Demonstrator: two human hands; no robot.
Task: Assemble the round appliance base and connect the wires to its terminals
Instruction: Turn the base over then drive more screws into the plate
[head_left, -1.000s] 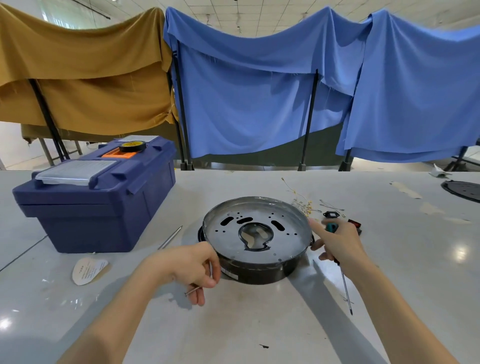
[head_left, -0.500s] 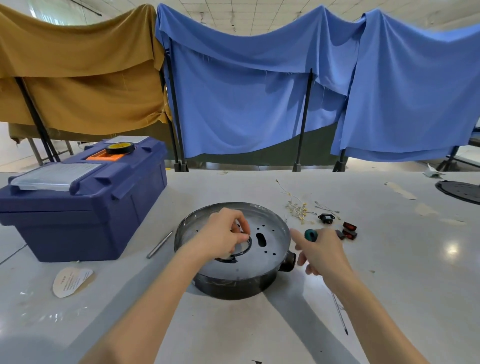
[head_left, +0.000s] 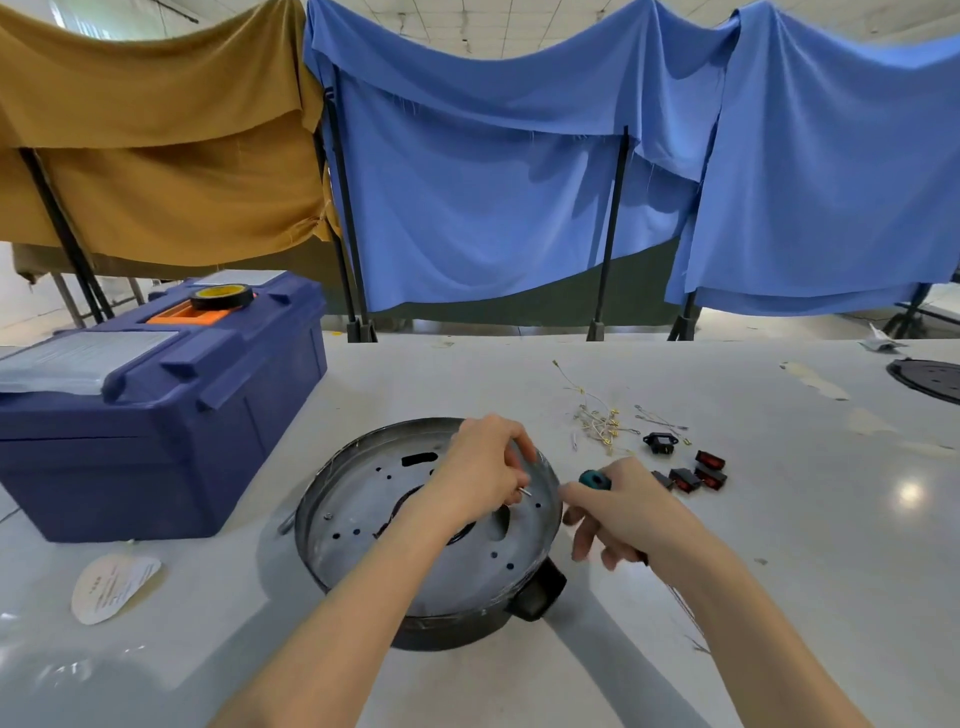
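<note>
1. Right now the left hand (head_left: 480, 467) is hovering over the far right part of the round base (head_left: 363, 499). Its thumb and fingers are pinching a small metal pin (head_left: 523, 490), and the pin's tip is pointing right, toward the rim.
2. The right hand (head_left: 621, 514) is clenching around a screwdriver, whose teal cap (head_left: 595, 479) is sticking out above the fist. Its forefinger is reaching to the base's right rim; I cannot tell whether it is touching.
3. The screwdriver's long axis is running from the cap down toward the near right. Its shaft is showing only as a blur under the wrist.
4. The base is lying flat near the middle of the white table (head_left: 779, 597). Its perforated metal plate is facing up, and its black stub (head_left: 537, 592) is pointing to the near right.
5. Open tabletop is stretching along the near side and to the right of the right forearm.
6. On the left, a blue toolbox (head_left: 156, 415) is standing near the base, leaving a narrow strip between them.
7. Just beyond the right hand, loose wires (head_left: 597, 422), a black socket (head_left: 660, 442) and red switches (head_left: 698, 470) are crowding the space.
8. Farther out, a paper label (head_left: 111, 584) is lying in front of the toolbox. Blue cloths (head_left: 519, 182) are hanging behind the table's far edge.
</note>
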